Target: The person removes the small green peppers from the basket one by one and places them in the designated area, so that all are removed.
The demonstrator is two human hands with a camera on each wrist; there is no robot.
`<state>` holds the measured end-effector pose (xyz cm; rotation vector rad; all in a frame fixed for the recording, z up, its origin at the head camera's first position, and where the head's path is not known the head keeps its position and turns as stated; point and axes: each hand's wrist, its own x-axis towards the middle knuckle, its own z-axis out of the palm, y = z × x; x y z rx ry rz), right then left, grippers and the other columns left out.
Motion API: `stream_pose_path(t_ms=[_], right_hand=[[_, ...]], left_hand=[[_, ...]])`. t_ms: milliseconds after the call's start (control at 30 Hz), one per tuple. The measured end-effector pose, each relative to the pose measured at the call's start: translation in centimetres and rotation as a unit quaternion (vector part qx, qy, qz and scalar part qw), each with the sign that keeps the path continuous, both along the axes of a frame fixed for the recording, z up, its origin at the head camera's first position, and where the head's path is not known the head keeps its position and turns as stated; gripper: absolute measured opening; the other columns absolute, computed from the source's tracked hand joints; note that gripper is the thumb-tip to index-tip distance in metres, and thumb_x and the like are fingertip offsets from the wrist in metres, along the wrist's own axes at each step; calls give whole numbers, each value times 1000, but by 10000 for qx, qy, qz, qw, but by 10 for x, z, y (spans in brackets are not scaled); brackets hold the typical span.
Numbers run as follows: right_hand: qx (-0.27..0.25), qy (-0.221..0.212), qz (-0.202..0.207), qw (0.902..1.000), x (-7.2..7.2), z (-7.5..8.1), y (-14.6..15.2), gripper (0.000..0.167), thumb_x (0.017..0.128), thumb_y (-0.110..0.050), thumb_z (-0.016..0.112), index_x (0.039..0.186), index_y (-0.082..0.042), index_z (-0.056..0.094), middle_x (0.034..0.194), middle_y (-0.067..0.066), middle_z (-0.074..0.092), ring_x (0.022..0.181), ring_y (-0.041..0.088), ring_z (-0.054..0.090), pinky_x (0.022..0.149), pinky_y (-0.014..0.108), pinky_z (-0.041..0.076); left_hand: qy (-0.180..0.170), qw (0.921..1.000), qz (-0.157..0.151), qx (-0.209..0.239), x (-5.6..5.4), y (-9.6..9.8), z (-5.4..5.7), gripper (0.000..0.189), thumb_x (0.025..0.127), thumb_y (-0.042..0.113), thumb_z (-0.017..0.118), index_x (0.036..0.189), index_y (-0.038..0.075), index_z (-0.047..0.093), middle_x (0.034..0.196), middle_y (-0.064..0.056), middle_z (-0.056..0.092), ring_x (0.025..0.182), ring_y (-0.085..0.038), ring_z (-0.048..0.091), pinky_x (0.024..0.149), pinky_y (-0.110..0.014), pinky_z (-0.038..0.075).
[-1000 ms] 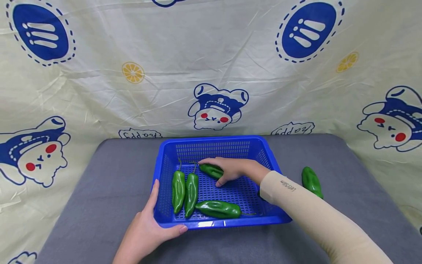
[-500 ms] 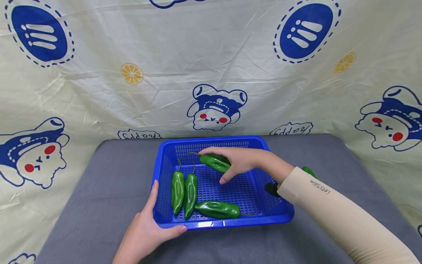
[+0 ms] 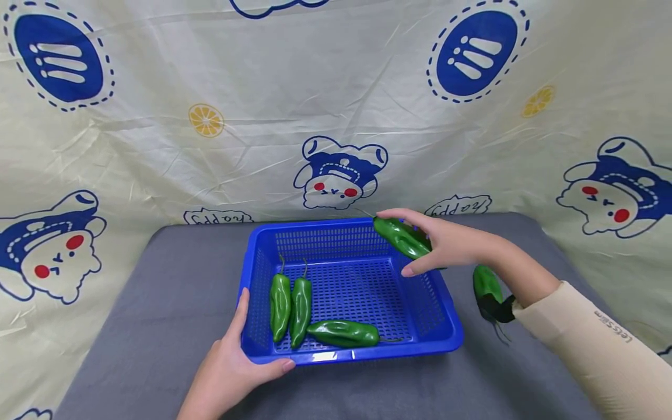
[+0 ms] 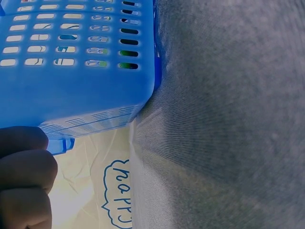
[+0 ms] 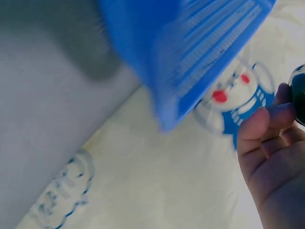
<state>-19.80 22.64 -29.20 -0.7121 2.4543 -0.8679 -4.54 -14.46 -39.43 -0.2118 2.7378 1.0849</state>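
Note:
A blue plastic basket [image 3: 362,353] sits on the grey cloth. My left hand [image 3: 228,359] grips its near left corner, thumb on the front rim; curled fingers [image 4: 24,176] show beside the basket in the left wrist view. Above the back right rim, my right hand [image 3: 457,242] holds a green pepper [image 3: 401,238] between thumb and fingers, its thin stem pointing left. Part of that pepper [image 5: 299,98] appears at the right wrist view's edge. Inside the basket, two green peppers [image 3: 280,306] lie side by side at left, and another pepper [image 3: 343,333] lies along the front.
Right of the basket, a green pepper [image 3: 487,283] lies on the grey cloth [image 3: 173,303], partly hidden by a dark strap [image 3: 506,309] at the right wrist. A cream curtain [image 3: 262,169] with cartoon prints hangs behind the table.
My right hand has lifted the pepper from the basket floor and carried it right to above the back right rim. The left hand stays at the corner. The pepper on the cloth shows more.

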Motion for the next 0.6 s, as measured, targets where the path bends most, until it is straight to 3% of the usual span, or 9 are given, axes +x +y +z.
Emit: stream_pose_path(t_ms=[167, 333, 600], right_hand=[[-127, 295, -600, 9977, 9, -7, 37, 98, 79, -33, 85, 154, -40, 22, 128, 15, 50, 104, 31, 56, 75, 38, 52], [-171, 592, -952, 9936, 19, -21, 69, 102, 80, -30, 84, 157, -35, 17, 120, 19, 50, 97, 31, 56, 71, 39, 49], [-348, 519, -1343, 9890, 30, -51, 103, 99, 87, -28, 78, 158, -33, 10, 125, 24, 47, 98, 32, 53, 69, 39, 50]], left_hand=[[57, 10000, -16, -11, 0, 0, 0, 141, 56, 74, 83, 159, 37, -5, 134, -30, 58, 109, -31, 66, 86, -52, 52], [63, 10000, -13, 15, 0, 0, 2, 141, 56, 72, 83, 159, 35, -5, 135, -29, 58, 110, -31, 65, 87, -53, 52], [68, 10000, -32, 4, 1, 0, 0, 140, 57, 72, 83, 160, 35, -5, 135, -29, 58, 110, -32, 65, 87, -53, 52]])
